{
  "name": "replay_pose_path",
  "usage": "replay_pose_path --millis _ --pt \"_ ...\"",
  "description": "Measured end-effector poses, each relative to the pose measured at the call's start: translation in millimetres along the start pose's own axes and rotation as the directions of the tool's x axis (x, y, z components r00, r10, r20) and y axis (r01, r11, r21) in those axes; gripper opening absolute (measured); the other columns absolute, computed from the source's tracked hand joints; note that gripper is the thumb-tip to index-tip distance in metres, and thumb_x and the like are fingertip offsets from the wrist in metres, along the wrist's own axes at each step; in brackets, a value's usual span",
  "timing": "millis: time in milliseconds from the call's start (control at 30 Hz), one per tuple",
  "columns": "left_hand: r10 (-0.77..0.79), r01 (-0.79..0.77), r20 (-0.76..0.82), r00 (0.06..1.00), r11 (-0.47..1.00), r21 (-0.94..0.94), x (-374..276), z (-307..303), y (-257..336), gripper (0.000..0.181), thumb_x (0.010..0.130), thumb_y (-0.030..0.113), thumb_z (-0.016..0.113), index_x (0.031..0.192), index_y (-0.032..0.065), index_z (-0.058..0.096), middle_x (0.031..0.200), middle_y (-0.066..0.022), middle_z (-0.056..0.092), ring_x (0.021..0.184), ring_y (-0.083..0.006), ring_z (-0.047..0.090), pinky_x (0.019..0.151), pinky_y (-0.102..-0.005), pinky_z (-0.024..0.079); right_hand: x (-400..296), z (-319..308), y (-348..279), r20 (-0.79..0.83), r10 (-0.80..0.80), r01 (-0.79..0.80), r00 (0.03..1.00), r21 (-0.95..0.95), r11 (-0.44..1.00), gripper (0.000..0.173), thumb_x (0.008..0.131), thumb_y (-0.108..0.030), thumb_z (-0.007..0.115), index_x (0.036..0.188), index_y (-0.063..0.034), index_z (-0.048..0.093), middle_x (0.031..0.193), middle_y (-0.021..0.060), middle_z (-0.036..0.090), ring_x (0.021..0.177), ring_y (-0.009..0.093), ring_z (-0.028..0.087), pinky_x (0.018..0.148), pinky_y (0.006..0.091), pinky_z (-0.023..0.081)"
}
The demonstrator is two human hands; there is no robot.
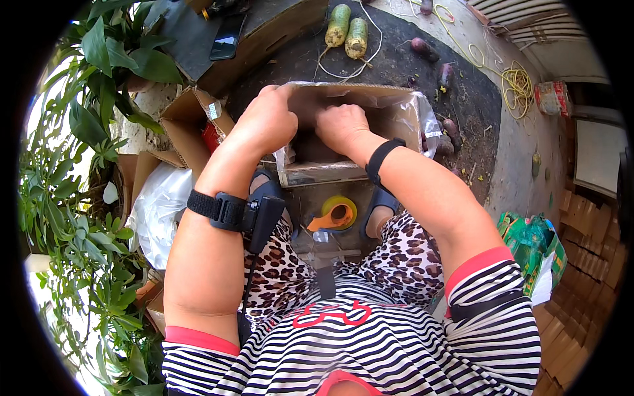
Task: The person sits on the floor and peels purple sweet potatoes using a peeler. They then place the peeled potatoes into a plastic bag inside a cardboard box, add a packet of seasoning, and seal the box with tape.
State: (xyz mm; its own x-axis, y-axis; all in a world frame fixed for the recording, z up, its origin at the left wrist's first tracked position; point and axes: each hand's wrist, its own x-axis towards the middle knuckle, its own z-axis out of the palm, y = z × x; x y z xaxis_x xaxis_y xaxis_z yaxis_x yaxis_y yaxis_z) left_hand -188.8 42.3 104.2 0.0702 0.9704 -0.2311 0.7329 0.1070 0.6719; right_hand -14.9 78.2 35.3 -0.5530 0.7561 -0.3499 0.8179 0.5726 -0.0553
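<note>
In front of my feet stands an open cardboard box [324,176] with a clear plastic liner [429,121] folded over its rim. My left hand [270,119] grips the box's far left rim, its fingertips partly hidden. Inside the opening is my right hand [343,126], fingers curled downward over the dark interior. Whether it holds something cannot be seen, and the contents are in shadow. Between my feet, close to the near wall of the box, lies an orange tape dispenser [327,222] with a roll of yellowish tape [349,203].
Two green radishes [338,27] and several purple-red radishes [446,76] lie on a dark ground sheet [468,101]. Left are another open carton [184,111], a white plastic bag [162,213], and leafy plants [96,242]. A phone [228,37] rests upper left; yellow cord [516,89] lies right.
</note>
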Motion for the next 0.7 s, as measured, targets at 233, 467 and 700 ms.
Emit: replay_pose_path --millis 233,467,700 --pt "-0.032 0.032 0.024 0.999 0.999 -0.010 5.7 0.3 -4.0 0.058 0.076 0.001 0.049 0.133 -0.0007 0.054 0.115 -0.0234 0.064 0.104 -0.0302 0.064 0.093 -0.0336 0.048 -27.2 -34.4 34.2 0.230 -0.137 0.009 0.964 0.483 0.876 0.039 0.083 -0.030 0.067 0.109 -0.0006 0.068 0.108 0.0214 0.068 0.104 0.037 0.064 0.092 0.0413 0.050" --pt "-0.016 0.016 -0.019 1.000 1.000 0.026 11.1 5.8 1.3 0.054 0.077 0.004 0.050 0.130 0.0006 0.057 0.086 -0.0119 0.064 0.073 -0.0172 0.058 0.068 -0.0299 0.048 -160.0 -86.9 161.8 0.186 0.385 -0.280 0.904 0.938 0.205 0.035 0.087 -0.020 0.067 0.117 -0.0015 0.064 0.094 0.0039 0.066 0.078 0.011 0.060 0.075 0.0256 0.051" --pt "0.153 -0.121 -0.147 0.977 0.970 0.210 22.1 6.1 -8.1 0.046 0.083 0.015 0.061 0.127 -0.0008 0.058 0.131 -0.0201 0.055 0.124 -0.0315 0.053 0.106 -0.0364 0.040 -304.7 57.0 324.9 0.268 0.877 -0.142 0.398 0.963 -0.229 0.016 0.091 -0.019 0.063 0.101 -0.0074 0.062 0.087 0.0038 0.067 0.073 0.015 0.065 0.059 0.0286 0.047"
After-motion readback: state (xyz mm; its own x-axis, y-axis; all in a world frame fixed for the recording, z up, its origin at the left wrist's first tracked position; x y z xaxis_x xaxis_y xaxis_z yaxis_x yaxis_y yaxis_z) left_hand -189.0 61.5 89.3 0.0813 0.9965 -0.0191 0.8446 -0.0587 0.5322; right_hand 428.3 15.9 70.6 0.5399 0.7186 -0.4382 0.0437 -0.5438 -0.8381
